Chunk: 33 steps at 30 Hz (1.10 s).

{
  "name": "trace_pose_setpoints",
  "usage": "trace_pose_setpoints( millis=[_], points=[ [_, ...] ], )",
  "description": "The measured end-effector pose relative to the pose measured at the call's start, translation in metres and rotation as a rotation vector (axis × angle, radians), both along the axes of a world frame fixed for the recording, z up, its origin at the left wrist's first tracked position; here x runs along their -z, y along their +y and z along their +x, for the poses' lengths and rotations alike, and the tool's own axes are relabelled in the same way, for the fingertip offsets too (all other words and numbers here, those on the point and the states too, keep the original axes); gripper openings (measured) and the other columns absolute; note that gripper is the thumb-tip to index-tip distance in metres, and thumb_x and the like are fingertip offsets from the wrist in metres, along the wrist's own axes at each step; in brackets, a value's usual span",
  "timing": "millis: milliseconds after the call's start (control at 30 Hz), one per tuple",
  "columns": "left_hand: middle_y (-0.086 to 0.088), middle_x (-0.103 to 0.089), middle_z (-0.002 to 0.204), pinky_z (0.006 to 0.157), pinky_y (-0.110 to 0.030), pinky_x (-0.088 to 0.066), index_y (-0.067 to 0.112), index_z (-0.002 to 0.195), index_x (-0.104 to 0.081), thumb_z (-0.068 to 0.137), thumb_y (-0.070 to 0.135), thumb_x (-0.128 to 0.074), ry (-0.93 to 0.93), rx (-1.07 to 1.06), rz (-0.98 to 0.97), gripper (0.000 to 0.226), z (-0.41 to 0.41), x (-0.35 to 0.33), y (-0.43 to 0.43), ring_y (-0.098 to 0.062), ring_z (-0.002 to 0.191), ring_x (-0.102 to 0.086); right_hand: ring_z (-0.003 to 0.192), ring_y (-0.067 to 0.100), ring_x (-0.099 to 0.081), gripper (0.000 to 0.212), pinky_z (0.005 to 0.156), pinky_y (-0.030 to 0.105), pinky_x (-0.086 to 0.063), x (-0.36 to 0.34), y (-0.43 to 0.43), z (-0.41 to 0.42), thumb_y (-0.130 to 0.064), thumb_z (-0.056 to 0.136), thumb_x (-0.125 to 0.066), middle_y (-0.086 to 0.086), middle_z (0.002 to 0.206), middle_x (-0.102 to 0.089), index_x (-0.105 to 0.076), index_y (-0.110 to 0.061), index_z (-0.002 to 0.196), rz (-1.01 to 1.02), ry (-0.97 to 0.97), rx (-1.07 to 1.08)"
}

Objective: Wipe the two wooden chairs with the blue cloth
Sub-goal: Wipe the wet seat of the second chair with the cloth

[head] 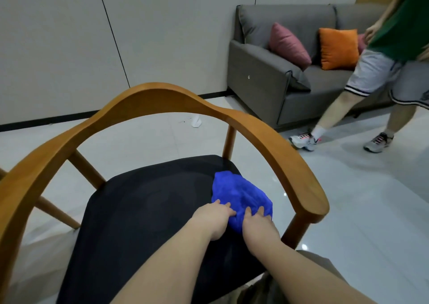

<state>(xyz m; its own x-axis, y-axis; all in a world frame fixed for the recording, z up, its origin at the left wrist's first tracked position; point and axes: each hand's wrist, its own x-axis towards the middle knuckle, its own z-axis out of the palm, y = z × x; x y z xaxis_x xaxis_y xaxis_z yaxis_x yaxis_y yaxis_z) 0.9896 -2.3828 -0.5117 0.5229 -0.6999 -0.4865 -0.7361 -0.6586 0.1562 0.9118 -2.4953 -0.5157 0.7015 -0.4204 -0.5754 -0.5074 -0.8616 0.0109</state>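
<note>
A wooden chair (160, 99) with a curved back rail and a black seat (144, 210) fills the lower left of the head view. A crumpled blue cloth (241, 194) lies on the right side of the seat, under the right armrest. My left hand (214, 217) rests on the cloth's near left edge, fingers pressed into it. My right hand (256, 222) lies on its near right edge, fingers spread over the fabric. Both hands touch the cloth from the near side. Only one wooden chair shows fully; a sliver of wood sits at the far left edge.
A grey sofa (267, 78) with pink and orange cushions stands at the back right. Another person (383, 71) in shorts and trainers walks across the floor in front of it. A white scrap (196, 121) lies on the glossy tiled floor by the wall.
</note>
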Motion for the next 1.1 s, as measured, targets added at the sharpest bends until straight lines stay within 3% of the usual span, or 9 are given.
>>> trace_pose_setpoints(
  millis=[200,367,533,667,800,867,1033,1100],
  points=[
    [0.007,-0.019,0.164,0.116,-0.039,-0.030,0.034,0.152,-0.035,0.097,0.002,-0.038,0.038,-0.029,0.003,0.063,-0.025,-0.001,0.010,-0.024,0.150,-0.022,0.143,0.045,-0.028,0.085,0.113,0.048,-0.035,-0.011,0.003,-0.019,-0.020,0.096,-0.058,0.022,0.163,0.004,0.001,-0.018,0.159,0.031,0.080,0.011],
    [0.000,-0.054,0.141,0.106,-0.037,-0.041,0.033,0.139,-0.054,0.093,0.007,-0.042,0.038,-0.084,-0.028,0.054,-0.046,-0.012,0.013,-0.027,0.129,-0.050,0.146,0.042,-0.024,0.078,0.115,0.047,-0.033,-0.027,0.014,-0.044,-0.010,0.098,-0.053,0.025,0.161,-0.009,-0.003,-0.006,0.158,0.006,0.049,-0.108],
    [-0.001,-0.050,0.146,0.108,-0.040,-0.041,0.033,0.143,-0.050,0.094,0.004,-0.042,-0.009,-0.055,0.008,0.058,-0.067,-0.015,0.027,-0.028,0.133,-0.047,0.146,0.042,-0.023,0.076,0.113,0.046,-0.036,-0.018,0.032,-0.068,-0.007,0.097,-0.053,0.027,0.159,-0.016,-0.007,-0.003,0.157,-0.048,0.016,-0.131],
    [-0.003,-0.061,0.129,0.094,-0.043,-0.052,0.026,0.127,-0.064,0.088,0.003,-0.050,-0.140,-0.026,0.059,0.048,-0.084,-0.003,0.043,-0.029,0.115,-0.058,0.147,0.045,-0.018,0.068,0.110,0.048,-0.039,-0.002,0.061,-0.086,-0.009,0.100,-0.044,0.031,0.154,-0.028,-0.008,-0.001,0.156,-0.098,-0.017,-0.114],
    [-0.001,-0.043,0.152,0.110,-0.043,-0.038,0.028,0.146,-0.048,0.097,0.003,-0.043,-0.158,0.076,0.070,0.055,-0.091,-0.002,0.072,-0.027,0.142,-0.036,0.146,0.047,-0.016,0.065,0.112,0.051,-0.037,-0.004,0.082,-0.095,-0.010,0.101,-0.044,0.022,0.159,-0.023,-0.010,0.001,0.155,-0.066,-0.025,-0.139],
    [0.001,-0.037,0.156,0.115,-0.039,-0.031,0.026,0.150,-0.043,0.099,0.002,-0.040,-0.156,0.109,0.063,0.056,-0.093,-0.005,0.086,-0.024,0.147,-0.028,0.145,0.048,-0.020,0.065,0.112,0.050,-0.037,-0.001,0.090,-0.097,-0.010,0.100,-0.046,0.020,0.159,-0.026,-0.012,0.002,0.155,-0.087,-0.024,-0.158],
    [0.002,-0.042,0.154,0.110,-0.034,-0.034,0.025,0.147,-0.047,0.097,-0.001,-0.040,-0.137,0.081,0.035,0.057,-0.095,-0.014,0.111,-0.025,0.139,-0.040,0.135,0.044,-0.040,0.047,0.106,0.048,-0.042,0.004,0.118,-0.101,-0.007,0.093,-0.050,0.017,0.145,-0.045,-0.047,-0.006,0.139,-0.043,-0.068,-0.196],
    [0.004,-0.045,0.153,0.108,-0.032,-0.036,0.026,0.145,-0.051,0.097,0.000,-0.041,-0.131,0.062,0.025,0.055,-0.094,-0.017,0.123,-0.025,0.135,-0.044,0.132,0.042,-0.044,0.041,0.101,0.046,-0.046,-0.002,0.130,-0.103,-0.008,0.092,-0.051,0.015,0.139,-0.050,-0.053,-0.008,0.133,-0.021,-0.086,-0.217]
  ],
)
